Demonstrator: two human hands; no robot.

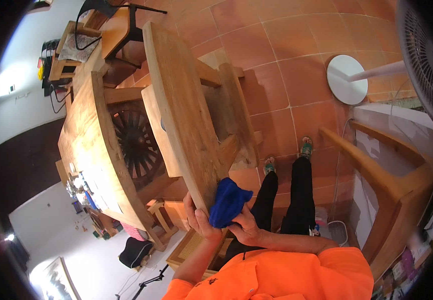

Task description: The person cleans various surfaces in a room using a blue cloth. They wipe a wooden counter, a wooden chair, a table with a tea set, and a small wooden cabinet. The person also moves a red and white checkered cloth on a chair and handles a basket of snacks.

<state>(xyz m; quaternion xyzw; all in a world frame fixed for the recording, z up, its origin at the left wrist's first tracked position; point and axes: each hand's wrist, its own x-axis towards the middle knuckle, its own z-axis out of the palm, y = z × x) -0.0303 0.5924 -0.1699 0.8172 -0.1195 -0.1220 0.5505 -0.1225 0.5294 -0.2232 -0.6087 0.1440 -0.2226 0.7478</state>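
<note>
Where the near end of a wooden bench is reached by both hands, a blue cloth is held at its right corner, against the edge. The cloth is placed between the hands: the left hand is found just beside it, at the near end edge, and the right hand is laid on it from below and from the right.

The cloth is soft and bunched, and its surface is broken by folds. The bench top is made of a long, thick plank, in which the grain and some darker patches can be seen; its edges are slightly rounded.

By the left hand, the end of the plank is gripped, with bent fingers. By the right hand, the cloth is grasped with the fingers partly curled; some of them are hidden, so their closing cannot be fully told.

Just beyond the near left corner of the bench, a table of pale wood is seen, with a bowed edge, and a dark spoked wheel is framed below this edge. Farther away, reddish square floor tiles are crossed by pale joints, and a round white fan base is stood on them.
</note>
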